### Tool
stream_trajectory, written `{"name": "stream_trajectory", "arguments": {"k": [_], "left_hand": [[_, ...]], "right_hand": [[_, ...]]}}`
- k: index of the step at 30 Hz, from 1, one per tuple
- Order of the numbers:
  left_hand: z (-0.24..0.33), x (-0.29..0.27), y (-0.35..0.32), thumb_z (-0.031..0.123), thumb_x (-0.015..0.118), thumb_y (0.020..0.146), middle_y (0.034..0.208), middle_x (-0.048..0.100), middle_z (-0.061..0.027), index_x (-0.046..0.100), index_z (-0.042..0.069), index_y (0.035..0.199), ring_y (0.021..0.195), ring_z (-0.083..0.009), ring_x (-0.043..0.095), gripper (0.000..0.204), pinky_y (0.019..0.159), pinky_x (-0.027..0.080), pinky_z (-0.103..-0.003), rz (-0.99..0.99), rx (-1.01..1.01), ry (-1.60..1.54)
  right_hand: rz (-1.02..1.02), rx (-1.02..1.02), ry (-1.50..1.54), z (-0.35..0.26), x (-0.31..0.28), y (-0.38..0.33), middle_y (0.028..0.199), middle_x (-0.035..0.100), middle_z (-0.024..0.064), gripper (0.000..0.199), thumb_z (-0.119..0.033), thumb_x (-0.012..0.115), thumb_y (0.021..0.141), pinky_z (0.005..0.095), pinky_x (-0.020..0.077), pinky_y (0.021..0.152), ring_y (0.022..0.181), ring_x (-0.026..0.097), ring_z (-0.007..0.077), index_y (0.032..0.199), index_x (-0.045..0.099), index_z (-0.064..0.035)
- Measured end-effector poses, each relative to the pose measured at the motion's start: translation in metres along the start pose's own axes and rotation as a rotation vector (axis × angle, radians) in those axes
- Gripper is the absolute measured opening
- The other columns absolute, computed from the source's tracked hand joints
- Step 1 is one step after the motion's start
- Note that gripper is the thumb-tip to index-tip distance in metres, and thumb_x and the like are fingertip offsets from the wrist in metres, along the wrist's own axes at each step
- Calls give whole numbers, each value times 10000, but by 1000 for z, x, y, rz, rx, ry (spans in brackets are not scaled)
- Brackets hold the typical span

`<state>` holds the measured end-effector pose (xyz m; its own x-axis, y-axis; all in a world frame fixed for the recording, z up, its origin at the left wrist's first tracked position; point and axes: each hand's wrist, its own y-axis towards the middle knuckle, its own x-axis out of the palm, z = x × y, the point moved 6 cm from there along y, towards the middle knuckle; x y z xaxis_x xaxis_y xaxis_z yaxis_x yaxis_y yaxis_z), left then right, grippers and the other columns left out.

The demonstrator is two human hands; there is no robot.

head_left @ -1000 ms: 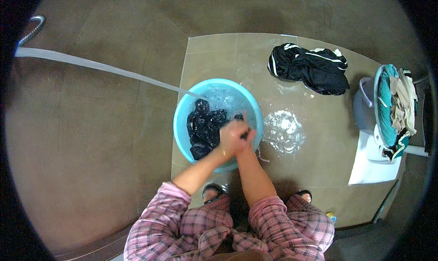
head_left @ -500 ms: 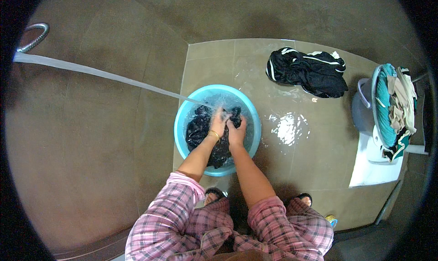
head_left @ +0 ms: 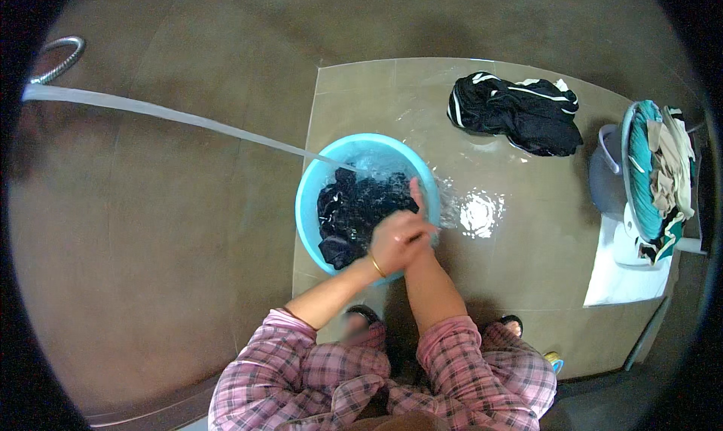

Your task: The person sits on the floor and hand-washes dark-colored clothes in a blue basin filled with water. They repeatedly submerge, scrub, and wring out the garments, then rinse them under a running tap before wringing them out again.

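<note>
Fingers of the left hand curl closed over the base of the right hand, and the 2 hands cross above the near right part of a light blue basin. The right hand's fingers stretch toward the far side; motion blurs them, so I cannot tell whether they grip anything. A gold bangle circles the left wrist.

Dark wet clothes lie in the water inside the basin, mostly left of the hands and beyond them. A water stream arcs in from the far left and lands at the basin's far part. A metal hose bends above its left end.

On the tiled floor, far right of the basin, lies a black bundle with white stripes. At the right edge, a grey bucket with a pale handle stands beside heaped clothes in teal, beige and dark colours.
</note>
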<state>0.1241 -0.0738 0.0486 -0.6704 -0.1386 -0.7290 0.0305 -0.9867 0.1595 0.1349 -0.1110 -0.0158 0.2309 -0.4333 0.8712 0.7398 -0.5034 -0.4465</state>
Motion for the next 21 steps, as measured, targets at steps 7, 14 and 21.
{"name": "stream_trajectory", "arguments": {"k": [7, 14, 21], "left_hand": [[-21, -5, 21, 158, 667, 734, 582, 568, -103, 575, 74, 563, 524, -284, 581, 211, 477, 454, -370, 160, 46, 73], [-118, -33, 41, 346, 518, 907, 618, 521, -217, 574, 15, 638, 559, -373, 529, 431, 521, 407, -409, 80, -329, 87], [-216, -10, 2, 596, 529, 829, 1479, 307, -97, 398, 121, 1391, 1362, -239, 249, 748, 1093, 203, -413, 318, -1288, -902]], "right_hand": [[176, -68, -174, 5, -50, 22, 999, 605, 79, 372, -396, 461, 930, 399, 460, 832, 931, 575, 220, 1100, 560, -80], [390, -126, -194, 36, -63, 33, 1061, 612, 70, 365, -349, 457, 942, 383, 470, 856, 975, 585, 233, 1141, 549, -58], [340, -400, -149, -12, -52, 28, 1231, 547, 86, 461, -344, 572, 873, 409, 381, 979, 1122, 514, 244, 1243, 493, -81]]}}
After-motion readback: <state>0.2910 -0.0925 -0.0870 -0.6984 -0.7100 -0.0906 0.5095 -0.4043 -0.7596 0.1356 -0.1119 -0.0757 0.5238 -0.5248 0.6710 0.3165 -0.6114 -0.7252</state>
